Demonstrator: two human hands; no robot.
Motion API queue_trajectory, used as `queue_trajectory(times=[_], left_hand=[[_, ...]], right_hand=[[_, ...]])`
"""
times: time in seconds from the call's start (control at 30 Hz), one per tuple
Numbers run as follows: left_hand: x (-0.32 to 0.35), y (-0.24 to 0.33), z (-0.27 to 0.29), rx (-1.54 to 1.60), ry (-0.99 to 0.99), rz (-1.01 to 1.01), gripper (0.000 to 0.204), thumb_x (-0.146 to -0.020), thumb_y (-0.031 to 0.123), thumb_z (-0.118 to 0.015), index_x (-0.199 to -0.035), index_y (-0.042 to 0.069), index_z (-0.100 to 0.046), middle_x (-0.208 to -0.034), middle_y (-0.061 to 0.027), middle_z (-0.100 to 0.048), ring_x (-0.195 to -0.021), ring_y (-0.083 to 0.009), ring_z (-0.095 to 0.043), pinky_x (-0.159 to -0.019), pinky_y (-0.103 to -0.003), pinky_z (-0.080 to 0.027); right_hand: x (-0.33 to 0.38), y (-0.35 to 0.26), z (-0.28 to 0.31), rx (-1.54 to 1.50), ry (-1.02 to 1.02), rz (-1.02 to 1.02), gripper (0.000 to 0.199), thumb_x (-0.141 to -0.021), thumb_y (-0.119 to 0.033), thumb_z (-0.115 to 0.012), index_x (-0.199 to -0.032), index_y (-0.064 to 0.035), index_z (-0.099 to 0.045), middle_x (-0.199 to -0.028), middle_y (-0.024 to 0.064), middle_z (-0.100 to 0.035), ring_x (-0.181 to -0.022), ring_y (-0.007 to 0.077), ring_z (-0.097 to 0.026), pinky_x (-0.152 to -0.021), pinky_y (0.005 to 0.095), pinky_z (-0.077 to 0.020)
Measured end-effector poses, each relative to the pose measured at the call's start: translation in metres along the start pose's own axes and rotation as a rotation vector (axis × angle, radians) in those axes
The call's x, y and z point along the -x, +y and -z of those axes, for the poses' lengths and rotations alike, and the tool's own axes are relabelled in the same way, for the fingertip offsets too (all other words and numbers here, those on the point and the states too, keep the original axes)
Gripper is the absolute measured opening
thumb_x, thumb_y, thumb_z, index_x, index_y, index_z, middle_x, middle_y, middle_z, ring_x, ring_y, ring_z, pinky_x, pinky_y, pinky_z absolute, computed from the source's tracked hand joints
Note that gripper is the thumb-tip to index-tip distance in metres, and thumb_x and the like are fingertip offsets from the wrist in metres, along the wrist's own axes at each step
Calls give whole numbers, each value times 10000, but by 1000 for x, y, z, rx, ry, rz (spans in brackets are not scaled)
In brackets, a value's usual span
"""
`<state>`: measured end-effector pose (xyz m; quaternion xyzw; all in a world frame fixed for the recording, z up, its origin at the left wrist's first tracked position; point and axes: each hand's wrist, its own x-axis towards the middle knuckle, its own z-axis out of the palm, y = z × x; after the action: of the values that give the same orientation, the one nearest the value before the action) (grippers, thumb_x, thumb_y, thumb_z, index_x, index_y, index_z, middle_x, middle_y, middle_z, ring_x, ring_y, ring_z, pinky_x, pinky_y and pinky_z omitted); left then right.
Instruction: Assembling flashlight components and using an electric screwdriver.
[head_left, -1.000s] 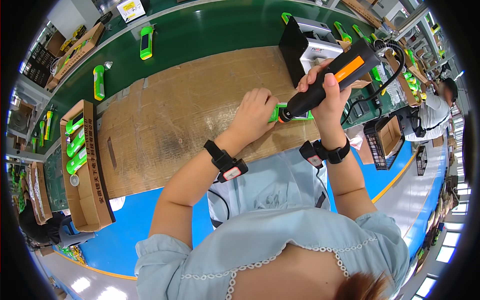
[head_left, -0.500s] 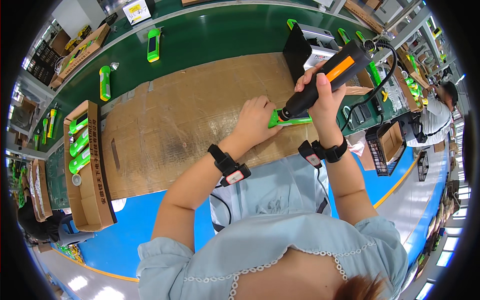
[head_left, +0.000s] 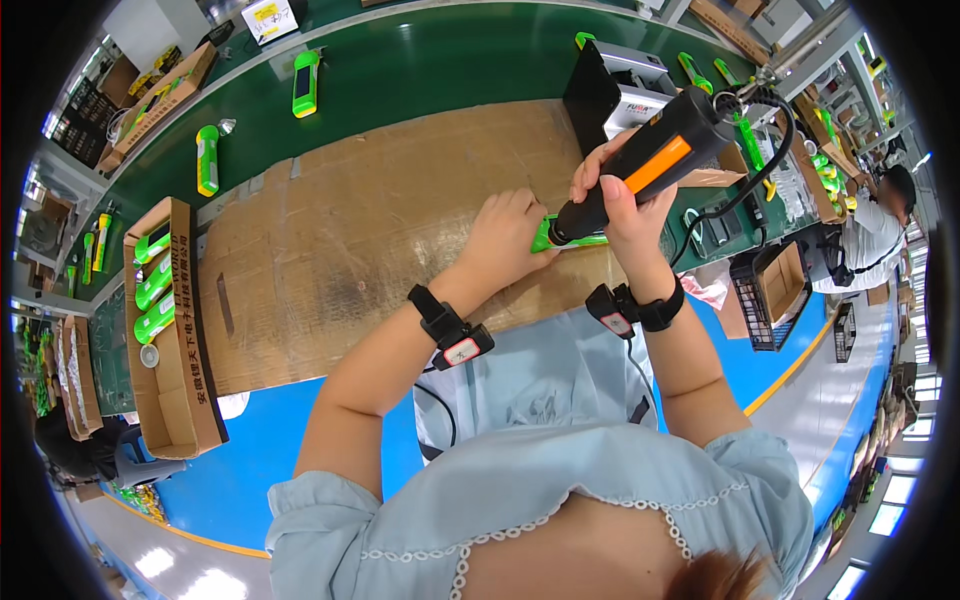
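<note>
My right hand [head_left: 632,205] is wrapped round a black electric screwdriver [head_left: 650,158] with an orange stripe, tilted so that its tip meets a green flashlight body [head_left: 592,240]. The flashlight lies on the cardboard sheet [head_left: 380,210] near its front edge, partly covered by my hands and the tool. With its fingers closed on the flashlight's left end, my left hand [head_left: 508,240] presses it against the cardboard. The screwdriver's very tip is hard to make out.
At the left stands an open carton [head_left: 172,400] with several green flashlights. More flashlights, such as this one [head_left: 305,84], lie on the green bench [head_left: 420,60]. A black-and-silver device [head_left: 625,95] stands behind the screwdriver, whose cable [head_left: 785,140] loops to the right. A co-worker [head_left: 875,240] is at far right.
My right hand and the screwdriver have shifted a little left and down, and the tool's tip sits further left on the flashlight. My left hand still holds it.
</note>
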<state>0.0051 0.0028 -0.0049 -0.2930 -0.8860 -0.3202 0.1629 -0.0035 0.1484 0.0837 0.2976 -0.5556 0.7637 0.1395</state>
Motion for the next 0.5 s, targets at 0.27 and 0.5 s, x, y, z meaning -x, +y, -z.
queue_trajectory(times=[0.27, 0.5], left_hand=[[-1, 2, -1, -13, 33, -27, 428, -636, 263, -763, -964, 43, -597, -910, -102, -541, -890, -293, -523, -786, -393, -416], [0, 10, 3, -22, -79, -14, 398, -662, 271, -743, -958, 56, -588, -917, -110, -543, -898, -300, -526, -776, -397, -415]], right_hand=[[0, 0, 1, -3, 4, -16, 289, -759, -40, -664, -965, 10, -468, -718, 91, -572, -610, 145, -575, -580, 273, -472], [4, -6, 25, -121, 116, 64, 400, -787, -210, -693, -1015, 20, -459, -733, 120, -570, -610, 204, -596, -568, 307, -502]])
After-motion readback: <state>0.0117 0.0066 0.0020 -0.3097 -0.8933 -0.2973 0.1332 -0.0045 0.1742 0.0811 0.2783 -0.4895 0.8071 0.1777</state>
